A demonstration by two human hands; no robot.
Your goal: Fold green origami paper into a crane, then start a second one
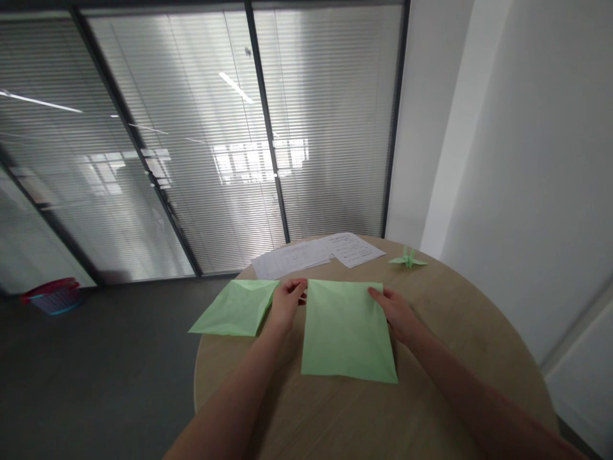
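in the head view, the left hand (287,300) bends its fingers and pinches the far left corner of a green paper sheet (347,335). the right hand (395,310) lies flatter, fingertips on the far right corner; i cannot tell if it grips. the sheet lies flat in the middle of the round wooden table (454,358). it looks thin, light and floppy, and it would crease easily, so corners are the best place to hold. a basket (50,295) sits on the floor, well apart; i cannot tell what is inside.

Both hands (287,300) (395,310) grip a green sheet (347,332).
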